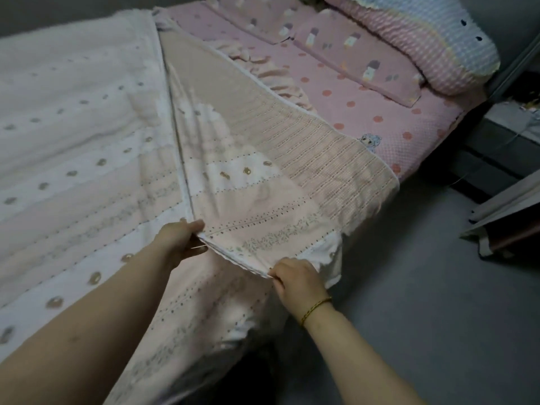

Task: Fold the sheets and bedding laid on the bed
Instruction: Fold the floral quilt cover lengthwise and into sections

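Observation:
A pale pink and white quilt (87, 159) with dotted stitching and small round motifs lies spread over the left of the bed. Its right part is turned over, so the beige striped underside (306, 141) shows. My left hand (181, 239) pinches the quilt's near edge where the fold begins. My right hand (298, 280), with a gold cord bracelet on the wrist, grips the same edge further right, near the bed's side. The edge is stretched between the two hands, and part of the quilt hangs over the bedside below them.
A pink polka-dot sheet (365, 112) covers the mattress on the right. Flat pink pillows (344, 51) and a rolled checked blanket (423, 39) lie at the head. Grey floor (423, 302) runs along the bed's right side, with a dark cabinet (502, 147) beyond.

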